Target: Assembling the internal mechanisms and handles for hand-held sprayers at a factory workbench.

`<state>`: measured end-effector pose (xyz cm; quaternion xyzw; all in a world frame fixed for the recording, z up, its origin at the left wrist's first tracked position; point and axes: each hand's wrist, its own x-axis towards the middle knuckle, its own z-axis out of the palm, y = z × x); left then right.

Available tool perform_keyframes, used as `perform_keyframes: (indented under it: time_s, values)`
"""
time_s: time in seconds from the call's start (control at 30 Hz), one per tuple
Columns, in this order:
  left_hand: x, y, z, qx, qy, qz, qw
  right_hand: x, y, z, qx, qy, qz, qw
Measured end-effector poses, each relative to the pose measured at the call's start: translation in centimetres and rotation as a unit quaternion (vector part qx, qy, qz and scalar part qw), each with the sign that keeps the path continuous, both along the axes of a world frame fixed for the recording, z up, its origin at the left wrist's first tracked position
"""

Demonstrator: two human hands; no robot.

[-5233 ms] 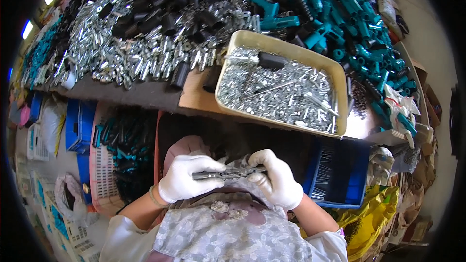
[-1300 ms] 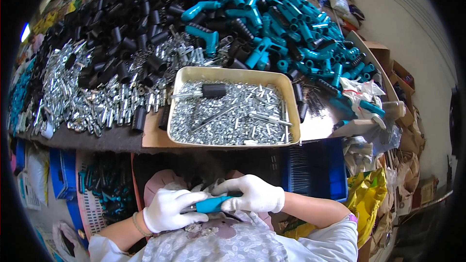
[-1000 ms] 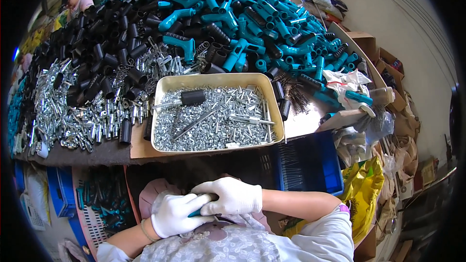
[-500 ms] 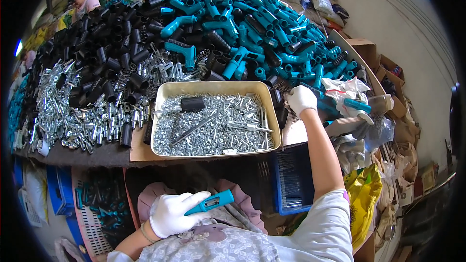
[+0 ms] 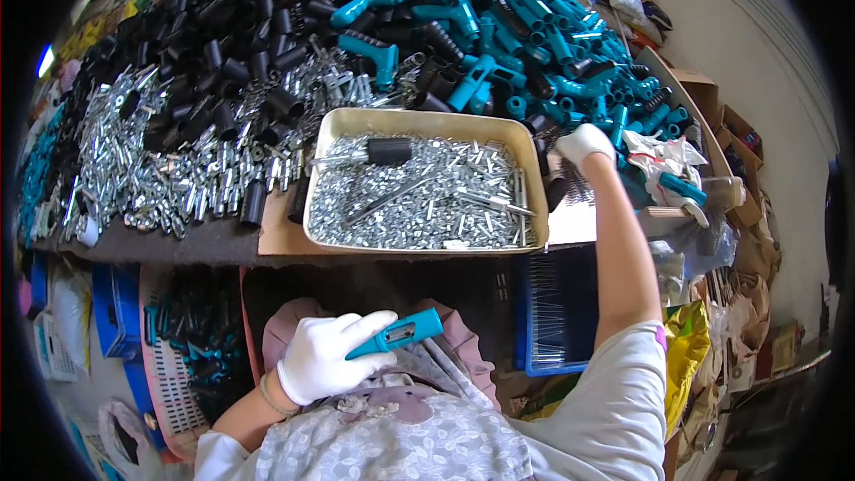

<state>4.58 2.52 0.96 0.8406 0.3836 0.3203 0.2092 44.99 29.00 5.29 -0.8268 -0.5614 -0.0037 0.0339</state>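
Head view: left hand (image 5: 329, 361) grips a teal handle (image 5: 408, 333) before the apron (image 5: 392, 445), fingers wrapped round, slotted end exposed, presumably for access. Right hand (image 5: 588, 144) is at dark springs (image 5: 574, 185) beside the cream tray (image 5: 436, 123), likely kept within reach; fingertips hidden, cannot tell whether gripping.

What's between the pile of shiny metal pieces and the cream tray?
In the head view, black tubes and some tan board lie between the metal pile and cream tray.

No lettering, label, number or sign can be read on anything here.
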Motion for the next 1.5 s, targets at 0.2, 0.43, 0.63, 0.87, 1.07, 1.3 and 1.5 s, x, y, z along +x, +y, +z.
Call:
perform_keyframes:
  time_s: [0.2, 0.43, 0.63, 0.87, 1.07, 1.3, 1.5]
  values:
    - [-1.8, 0.2, 0.1, 0.024, 0.002, 0.023, 0.999, 1.8, -0.8, 1.3, 0.093, 0.042, 0.050, 0.994]
    - [-3.0, 0.4, 0.3, 0.011, -0.037, 0.065, 0.997, -3.4, -5.2, 0.0, 0.255, 0.369, 0.199, 0.871]
    - [-3.5, 0.9, 0.6, 0.015, -0.011, 0.076, 0.997, -18.1, -17.8, 2.0, 0.057, 0.356, 0.543, 0.759]
    - [-4.4, 0.0, 0.1, 0.037, 0.013, 0.103, 0.994, -17.9, -15.8, 1.2, 0.155, 0.282, 0.485, 0.813]
    - [-4.8, -0.5, -0.1, 0.027, 0.016, 0.103, 0.994, -16.0, -12.3, 1.4, 0.167, 0.177, 0.434, 0.868]
    - [-5.1, -0.6, -0.1, 0.023, -0.003, 0.105, 0.994, -19.8, -9.4, 2.0, 0.122, 0.180, 0.492, 0.843]
    - [-5.7, -0.9, -0.2, 0.032, -0.009, 0.117, 0.993, -20.6, -9.7, 3.4, 0.034, 0.029, 0.454, 0.890]
